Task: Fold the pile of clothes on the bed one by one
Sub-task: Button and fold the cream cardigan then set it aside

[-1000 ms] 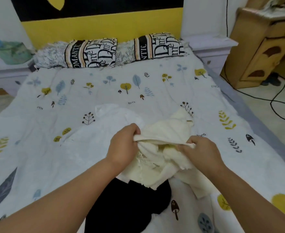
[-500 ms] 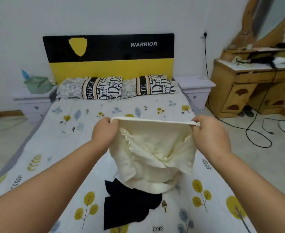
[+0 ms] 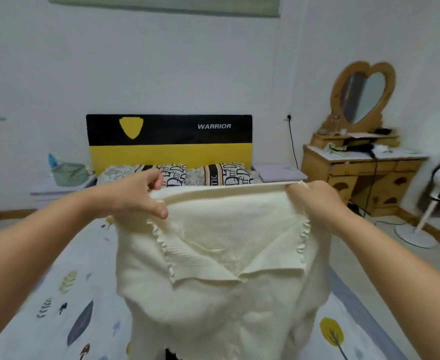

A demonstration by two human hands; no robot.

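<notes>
Cream knit top (image 3: pixel 221 258) hangs at frame centre over the bed (image 3: pixel 32 302), upside down: hem stretched level on top, collar pointing down, long axis vertical. Left hand (image 3: pixel 138 196) pinches the hem's left corner, thumb in front; right hand (image 3: pixel 315 198) grips the right corner with curled fingers.

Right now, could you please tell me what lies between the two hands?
In the head view, the cream top's taut edge spans from left hand to right hand.
</notes>
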